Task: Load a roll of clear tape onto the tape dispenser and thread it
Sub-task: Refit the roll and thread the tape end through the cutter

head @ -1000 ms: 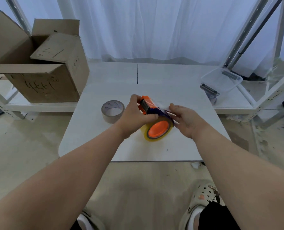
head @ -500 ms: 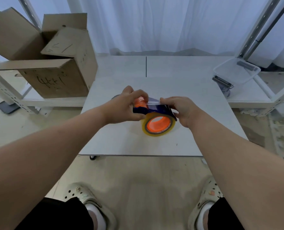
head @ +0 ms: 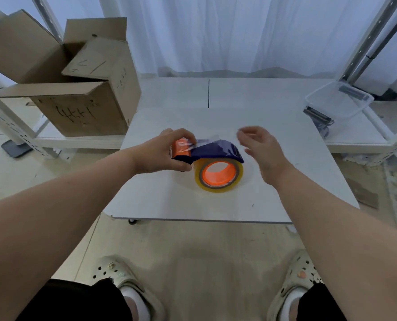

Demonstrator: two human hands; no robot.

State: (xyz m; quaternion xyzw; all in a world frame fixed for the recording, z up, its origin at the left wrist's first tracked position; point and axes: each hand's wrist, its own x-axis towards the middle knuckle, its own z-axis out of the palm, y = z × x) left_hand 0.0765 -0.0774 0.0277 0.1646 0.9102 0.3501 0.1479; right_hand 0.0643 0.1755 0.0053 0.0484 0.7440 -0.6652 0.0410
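Note:
The tape dispenser (head: 218,149) has a dark blue body and an orange front end, and sits low over the white table (head: 216,205). A roll of clear yellowish tape (head: 238,180) sits on its orange hub. A clear strip of tape runs from the roll over the blue body to the orange end. My left hand (head: 167,151) grips the orange end, its thumb on the strip. My right hand (head: 260,147) hovers just right of the dispenser, fingers relaxed and spread, holding nothing.
An open cardboard box (head: 81,89) stands on a low shelf at the left. A clear plastic bin (head: 339,100) with a dark metal part beside it sits at the right. White metal rack posts stand on both sides. A white curtain hangs behind.
My right hand has let go of the dispenser's rear and moved off to the right. The left hand keeps its grip on the orange end. The camera view shifted left; the spare roll is hidden.

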